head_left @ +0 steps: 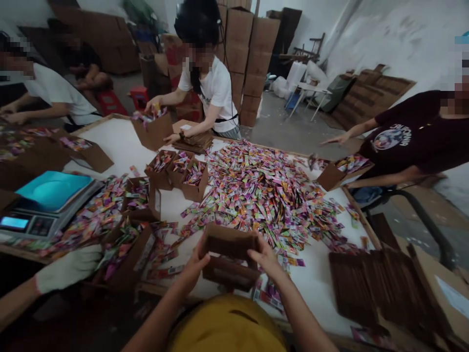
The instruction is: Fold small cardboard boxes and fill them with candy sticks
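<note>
Between my two hands is a small brown cardboard box, its top standing open and its inside showing no packets. My left hand grips the left wall, thumb at the rim. On the opposite wall, my right hand holds on with its thumb over the edge. Just beyond the box spreads a large heap of small colourful packets on the white table. A few loose packets lie close beside both hands. The box's underside is hidden.
Filled boxes stand left of the heap. A digital scale sits farther left. A co-worker's gloved hand touches a filled box at left. Flattened cartons are stacked at right. Other people work around the table.
</note>
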Tool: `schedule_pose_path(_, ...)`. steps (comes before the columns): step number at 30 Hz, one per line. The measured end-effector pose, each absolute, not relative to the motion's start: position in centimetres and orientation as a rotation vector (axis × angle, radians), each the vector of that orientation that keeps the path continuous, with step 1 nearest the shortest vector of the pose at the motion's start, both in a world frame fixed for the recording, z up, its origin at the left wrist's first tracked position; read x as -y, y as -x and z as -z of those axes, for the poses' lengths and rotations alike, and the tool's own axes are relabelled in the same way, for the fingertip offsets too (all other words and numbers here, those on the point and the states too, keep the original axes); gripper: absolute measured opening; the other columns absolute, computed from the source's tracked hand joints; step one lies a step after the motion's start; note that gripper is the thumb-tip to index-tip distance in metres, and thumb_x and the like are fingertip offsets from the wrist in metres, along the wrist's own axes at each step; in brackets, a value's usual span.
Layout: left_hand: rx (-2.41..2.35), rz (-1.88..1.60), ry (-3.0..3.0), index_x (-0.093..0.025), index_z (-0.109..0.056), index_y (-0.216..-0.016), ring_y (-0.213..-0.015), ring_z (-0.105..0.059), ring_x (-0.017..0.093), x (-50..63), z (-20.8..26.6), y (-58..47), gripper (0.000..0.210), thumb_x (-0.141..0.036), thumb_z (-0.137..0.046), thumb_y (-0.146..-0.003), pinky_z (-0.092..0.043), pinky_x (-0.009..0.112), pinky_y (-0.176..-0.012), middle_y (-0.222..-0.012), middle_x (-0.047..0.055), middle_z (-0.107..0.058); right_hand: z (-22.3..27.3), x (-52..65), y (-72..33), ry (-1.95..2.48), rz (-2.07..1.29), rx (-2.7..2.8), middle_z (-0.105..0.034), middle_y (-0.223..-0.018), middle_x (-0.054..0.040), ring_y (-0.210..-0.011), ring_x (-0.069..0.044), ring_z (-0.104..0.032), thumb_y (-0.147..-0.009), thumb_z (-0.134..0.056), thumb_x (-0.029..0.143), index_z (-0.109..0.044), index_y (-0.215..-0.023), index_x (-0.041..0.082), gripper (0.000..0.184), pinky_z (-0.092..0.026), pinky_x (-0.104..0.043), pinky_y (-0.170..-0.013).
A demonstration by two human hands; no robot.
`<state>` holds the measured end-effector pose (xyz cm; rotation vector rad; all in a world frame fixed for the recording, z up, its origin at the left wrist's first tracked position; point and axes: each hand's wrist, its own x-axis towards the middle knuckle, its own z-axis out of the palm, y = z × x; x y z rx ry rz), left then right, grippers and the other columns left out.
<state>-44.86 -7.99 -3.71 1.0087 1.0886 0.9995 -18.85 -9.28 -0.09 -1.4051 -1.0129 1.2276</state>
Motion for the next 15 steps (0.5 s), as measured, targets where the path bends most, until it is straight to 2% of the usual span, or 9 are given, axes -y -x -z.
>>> schedule_pose_path(1, -1.126, -1.034, -1.08, -0.024, -0.025, -0.154, -0.145, -0.032, 0.026, 7.9, 4.0, 44.6, 0.086, -0.049, -0.063, -0.082, -0.027, 0.044, -0.119, -0.16, 0.011, -0.031, 0.5, 9.6, 19.2, 1.35, -1.311, 1.058, -0.059, -0.135, -0.0072, -0.125, -0.025, -0.055, -0.066, -0.078, 0.041, -0.049, -0.138, 0.026, 0.079, -0.038, -0.045, -0.111)
schedule_pose_path(3, -1.216, -1.095, -1.316, -0.029, -0.038, -0.149, -0.148, -0.027, 0.025, 8.0, 4.3, 44.7, 0.069, -0.046, -0.06, -0.086, -0.022, 0.046, -0.121, -0.161, 0.007, -0.027, 1.7, 10.5, 19.8, 1.299, -1.416, 1.123, -0.059, -0.136, -0.0076, -0.126, -0.026, -0.054, -0.064, -0.08, 0.042, -0.053, -0.133, 0.025, 0.076, -0.038, -0.045, -0.111)
schedule_pose_path(5, -1.2, -1.05, -1.609, -0.031, -0.061, -0.13, -0.145, -0.032, 0.028, 8.5, 4.7, 45.9, 0.048, -0.046, -0.063, -0.085, -0.024, 0.049, -0.12, -0.156, 0.006, -0.039, 3.1, 11.2, 19.9, 1.366, -1.38, 1.201, -0.065, -0.126, -0.0085, -0.12, -0.028, -0.057, -0.06, -0.083, 0.045, -0.061, -0.124, 0.023, 0.07, -0.042, -0.046, -0.106)
schedule_pose_path(6, -1.166, -0.985, -1.72, -0.03, -0.066, -0.122, -0.142, -0.037, 0.03, 9.0, 5.0, 46.7, 0.044, -0.048, -0.067, -0.082, -0.027, 0.051, -0.118, -0.15, 0.007, -0.048, 3.7, 11.5, 19.9, 1.421, -1.329, 1.244, -0.068, -0.12, -0.0083, -0.116, -0.029, -0.06, -0.059, -0.084, 0.046, -0.064, -0.118, 0.023, 0.067, -0.044, -0.046, -0.103)
schedule_pose_path(8, -1.11, -0.819, -1.826, -0.029, -0.067, -0.122, -0.137, -0.043, 0.034, 10.3, 5.7, 48.4, 0.058, -0.052, -0.078, -0.07, -0.027, 0.057, -0.117, -0.137, 0.011, -0.06, 4.8, 11.7, 19.8, 1.531, -1.2, 1.336, -0.071, -0.108, -0.0076, -0.107, -0.029, -0.062, -0.058, -0.085, 0.045, -0.07, -0.107, 0.023, 0.055, -0.047, -0.046, -0.099)
schedule_pose_path(10, -1.144, -0.715, -1.785, -0.027, -0.064, -0.123, -0.133, -0.048, 0.036, 11.6, 6.3, 49.5, 0.07, -0.053, -0.083, -0.061, -0.024, 0.059, -0.117, -0.135, 0.013, -0.061, 5.4, 11.4, 20.0, 1.591, -1.073, 1.433, -0.073, -0.1, -0.0078, -0.101, -0.029, -0.064, -0.063, -0.082, 0.043, -0.074, -0.096, 0.023, 0.04, -0.048, -0.047, -0.096)
schedule_pose_path(11, -1.186, -0.71, -1.706, -0.025, -0.063, -0.121, -0.129, -0.053, 0.035, 12.1, 6.4, 49.7, 0.069, -0.052, -0.083, -0.061, -0.027, 0.059, -0.116, -0.136, 0.014, -0.06, 5.4, 11.2, 20.2, 1.592, -1.014, 1.484, -0.074, -0.098, -0.0082, -0.101, -0.029, -0.064, -0.066, -0.079, 0.041, -0.075, -0.094, 0.023, 0.033, -0.048, -0.048, -0.096)
schedule_pose_path(13, -1.28, -0.797, -1.49, -0.023, -0.059, -0.116, -0.116, -0.062, 0.031, 12.7, 6.5, 49.3, 0.058, -0.048, -0.079, -0.068, -0.04, 0.053, -0.109, -0.132, 0.015, -0.061, 4.9, 11.0, 20.6, 1.549, -0.929, 1.586, -0.074, -0.106, -0.0083, -0.107, -0.028, -0.063, -0.076, -0.072, 0.035, -0.075, -0.101, 0.024, 0.028, -0.046, -0.049, -0.101)
schedule_pose_path(15, -1.373, -0.948, -1.303, -0.021, -0.051, -0.119, -0.106, -0.066, 0.026, 12.6, 6.4, 48.3, 0.056, -0.041, -0.076, -0.073, -0.046, 0.046, -0.102, -0.116, 0.011, -0.066, 3.9, 11.4, 20.9, 1.466, -0.919, 1.678, -0.069, -0.121, -0.0068, -0.117, -0.024, -0.06, -0.084, -0.063, 0.03, -0.07, -0.118, 0.027, 0.035, -0.042, -0.048, -0.107)
